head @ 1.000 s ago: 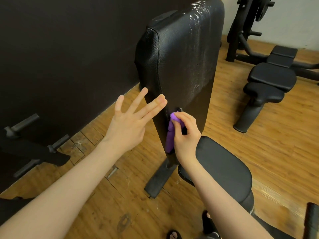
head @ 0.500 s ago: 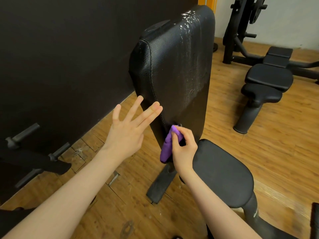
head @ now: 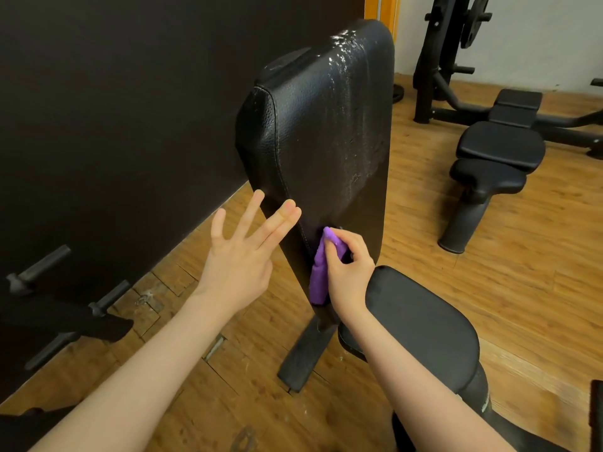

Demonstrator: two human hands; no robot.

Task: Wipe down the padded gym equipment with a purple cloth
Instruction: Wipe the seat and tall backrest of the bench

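Wood floor (head: 489,288), dark wall. Right hand (head: 349,275) fingers pinch purple cloth (head: 319,275) against lower edge of upright black back pad (head: 326,141); left hand (head: 238,256) fingers spread, holding nothing, beside pad.

Hands: two, a left hand (head: 239,262) and a right hand (head: 349,272)
Purple cloths: one purple cloth (head: 321,272)
Upright back pads: one back pad (head: 326,141)
Seat pads: one seat pad (head: 424,318)
Other benches: one padded bench (head: 499,148) behind
Weight racks: one weight rack (head: 453,37)
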